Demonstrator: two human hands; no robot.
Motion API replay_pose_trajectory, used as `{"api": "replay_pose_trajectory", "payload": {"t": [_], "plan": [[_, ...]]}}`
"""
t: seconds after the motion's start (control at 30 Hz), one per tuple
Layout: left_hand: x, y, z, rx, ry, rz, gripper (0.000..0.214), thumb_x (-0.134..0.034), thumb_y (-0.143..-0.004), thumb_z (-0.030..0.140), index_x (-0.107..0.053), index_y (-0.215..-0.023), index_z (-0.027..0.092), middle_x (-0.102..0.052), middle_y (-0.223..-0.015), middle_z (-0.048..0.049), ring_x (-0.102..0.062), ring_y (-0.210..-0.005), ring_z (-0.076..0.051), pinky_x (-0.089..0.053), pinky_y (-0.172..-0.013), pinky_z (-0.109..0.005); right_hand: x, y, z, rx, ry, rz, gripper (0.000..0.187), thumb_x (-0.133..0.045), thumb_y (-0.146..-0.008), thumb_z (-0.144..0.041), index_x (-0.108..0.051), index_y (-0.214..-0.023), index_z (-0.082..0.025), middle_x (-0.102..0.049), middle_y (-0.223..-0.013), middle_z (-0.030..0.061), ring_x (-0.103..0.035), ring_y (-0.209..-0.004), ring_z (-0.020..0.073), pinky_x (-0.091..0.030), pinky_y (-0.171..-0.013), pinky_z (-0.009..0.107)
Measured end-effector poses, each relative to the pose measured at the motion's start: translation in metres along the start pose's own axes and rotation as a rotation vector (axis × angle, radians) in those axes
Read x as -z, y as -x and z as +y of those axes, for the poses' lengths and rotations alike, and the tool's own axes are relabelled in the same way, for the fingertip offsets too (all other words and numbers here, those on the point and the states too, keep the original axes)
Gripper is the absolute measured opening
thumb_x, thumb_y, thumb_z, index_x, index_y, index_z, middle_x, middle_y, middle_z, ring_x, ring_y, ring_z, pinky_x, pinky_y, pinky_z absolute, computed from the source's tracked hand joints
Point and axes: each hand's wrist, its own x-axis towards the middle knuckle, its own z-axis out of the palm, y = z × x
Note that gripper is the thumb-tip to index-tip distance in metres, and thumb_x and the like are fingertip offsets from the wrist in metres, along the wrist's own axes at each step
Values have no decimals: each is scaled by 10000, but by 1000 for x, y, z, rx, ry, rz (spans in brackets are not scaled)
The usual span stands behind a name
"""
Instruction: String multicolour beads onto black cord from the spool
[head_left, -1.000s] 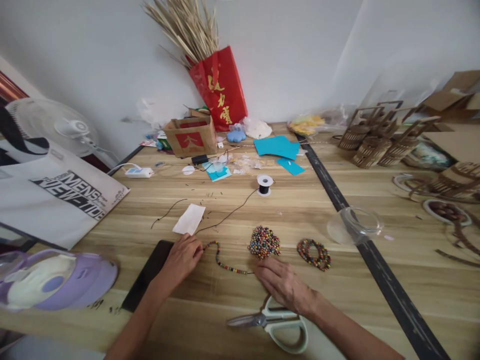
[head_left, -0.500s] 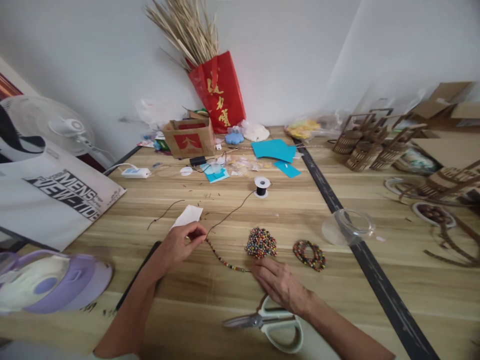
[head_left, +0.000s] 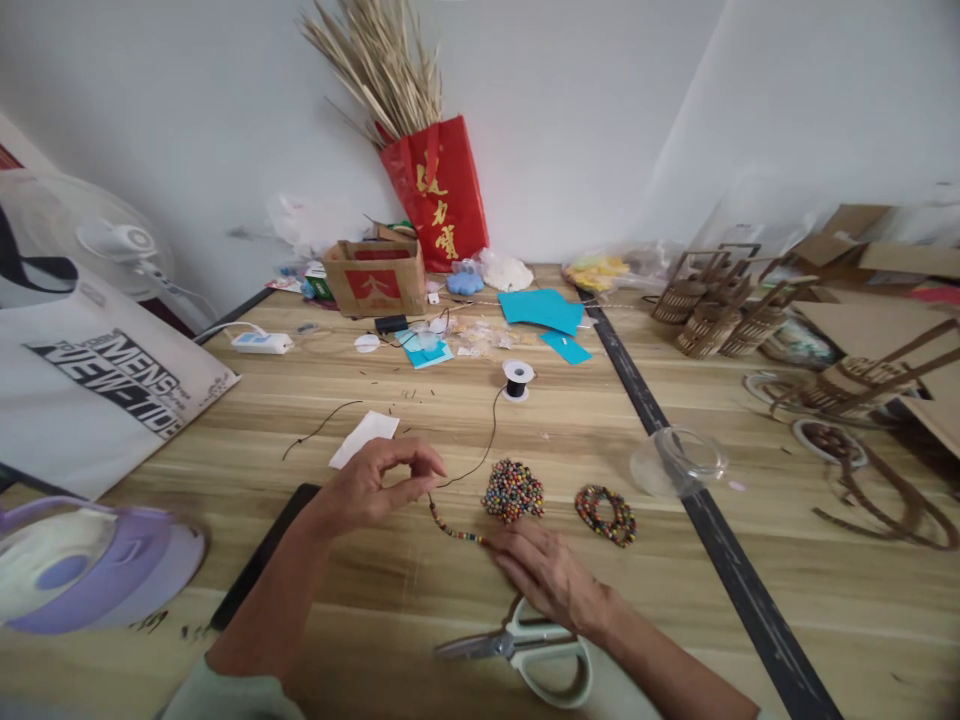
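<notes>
My left hand (head_left: 386,485) is raised a little over the table, thumb and forefinger pinched on a thin black cord (head_left: 493,432). This cord runs back to a white spool (head_left: 517,380). From the pinch, a strand of small multicoloured beads (head_left: 454,533) hangs and curves along the table to the fingertips of my right hand (head_left: 551,572). Those fingers are pressed together on the cord's end, partly hiding it, at the near edge of a pile of loose beads (head_left: 513,488). A coiled beaded string (head_left: 606,516) lies right of the pile. Below my right hand rest scissors with pale handles (head_left: 525,652).
A white paper piece (head_left: 365,437) and a dark flat object (head_left: 266,555) lie by my left arm. A clear jar (head_left: 679,460) stands at right. Bamboo baskets (head_left: 709,325), blue sheets (head_left: 541,310) and a cardboard box (head_left: 375,280) are farther back. A purple-and-white container (head_left: 112,570) is at left.
My left hand has moved right with the cord, nearer the bead pile, and the beaded strand spans a shorter distance. My right hand stays by the pile. The view has shifted slightly.
</notes>
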Motion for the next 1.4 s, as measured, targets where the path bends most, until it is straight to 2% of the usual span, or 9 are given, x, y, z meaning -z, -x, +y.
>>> {"api": "replay_pose_trajectory", "payload": {"t": [0.13,0.3,0.6,0.7,0.8,1.0,1.1,1.23,1.4], "plan": [[-9,-6,1,10,106,-120,161,-602,-827,307,-669,-832,160,-590,-640,11,-541,-617,-127,-461,-655,-267,1,-1,-3,54,29,14,227,-353,-1020,-185,-528,-1161,-156,-664,-962,106,-636,-906,201,-569,-792,317],[-30,-14,14,-58,-29,-262,164,-558,-852,222,-698,-915,163,-645,-720,-6,-570,-670,-129,-449,-668,-247,7,-3,-9,30,-45,29,214,-393,-1018,-231,-524,-1175,-169,-659,-964,96,-628,-893,188,-557,-777,290],[-74,-36,21,-199,-238,-361,184,-553,-853,110,-698,-934,189,-704,-859,-24,-624,-790,-153,-435,-734,-231,-4,-4,-7,-258,-299,245,271,-473,-986,-388,-634,-942,-175,-661,-784,43,-619,-709,146,-516,-666,222],[-83,-38,17,-235,-283,-381,177,-546,-852,92,-686,-899,190,-701,-869,-25,-626,-816,-161,-430,-734,-230,-9,-4,-2,-337,-365,229,330,-498,-968,-414,-660,-821,-167,-631,-677,29,-601,-665,150,-495,-615,221],[-86,-37,14,-217,-278,-329,164,-543,-847,104,-665,-916,189,-686,-884,-29,-616,-811,-163,-436,-734,-234,-7,-5,1,-410,-446,209,337,-531,-945,-425,-653,-774,-162,-602,-652,17,-564,-633,138,-465,-580,214],[-85,-27,-9,28,-166,14,132,-504,-866,228,-616,-815,179,-653,-776,-13,-566,-692,-140,-440,-665,-229,0,-8,-1,-480,-588,176,285,-563,-924,-420,-668,-878,-158,-660,-769,46,-591,-696,146,-480,-639,230],[-87,-17,-23,117,-119,-69,210,-507,-863,296,-627,-743,172,-640,-674,11,-554,-633,-134,-425,-627,-221,2,-8,-3,-471,-611,168,311,-550,-928,-439,-675,-874,-160,-641,-731,38,-573,-658,136,-470,-610,225],[-92,-7,-31,152,-91,-148,196,-530,-844,272,-674,-754,174,-698,-759,-16,-615,-756,-162,-445,-713,-229,2,-9,-3,-497,-677,174,316,-560,-921,-449,-684,-876,-162,-614,-708,22,-548,-623,119,-455,-576,208],[-90,-2,-31,180,-74,-103,162,-563,-838,241,-669,-741,167,-701,-757,-18,-621,-763,-169,-456,-748,-249,0,-8,1,-588,-795,207,336,-604,-893,-475,-684,-849,-151,-648,-729,41,-591,-651,133,-493,-605,223]]}}
